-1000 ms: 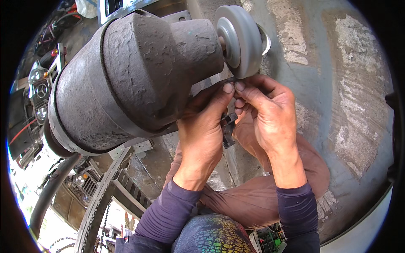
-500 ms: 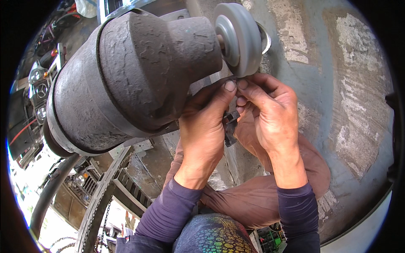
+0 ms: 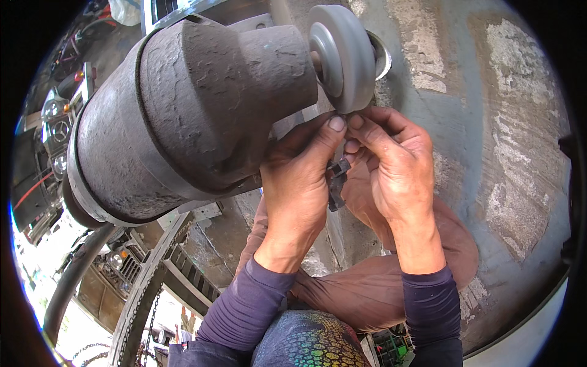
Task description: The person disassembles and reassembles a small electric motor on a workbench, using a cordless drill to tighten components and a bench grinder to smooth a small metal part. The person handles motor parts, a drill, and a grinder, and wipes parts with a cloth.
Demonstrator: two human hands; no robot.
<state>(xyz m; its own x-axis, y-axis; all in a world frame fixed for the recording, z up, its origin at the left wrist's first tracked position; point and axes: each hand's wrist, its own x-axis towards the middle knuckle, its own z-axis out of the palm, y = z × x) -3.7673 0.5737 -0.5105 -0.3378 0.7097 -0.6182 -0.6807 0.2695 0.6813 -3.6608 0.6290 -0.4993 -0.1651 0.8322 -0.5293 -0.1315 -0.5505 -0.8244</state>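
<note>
A bench grinder with a dark, scuffed motor housing (image 3: 202, 104) fills the upper left. On its right end sits a grey grinding wheel (image 3: 356, 61), its face smooth and blurred. Just below the wheel's lower rim, my left hand (image 3: 296, 183) and my right hand (image 3: 400, 165) meet, thumbs nearly side by side. The fingers of both are pinched closed around something small and dark at the wheel. That piece is mostly hidden by the fingertips, so its kind cannot be told. A dark angular metal part (image 3: 336, 183) shows between the hands, below the pinch.
A curved metal guard edge (image 3: 383, 56) stands right of the wheel. My bent leg in brown trousers (image 3: 361, 284) is below the hands. A slatted metal frame (image 3: 143, 300) with chains and a thick pipe (image 3: 73, 281) are at lower left. Parked vehicles lie beyond.
Both hands' fingertips have shifted slightly right relative to the wheel's lower rim. The grinder appears a touch further left in view. Both pinches stay closed.
</note>
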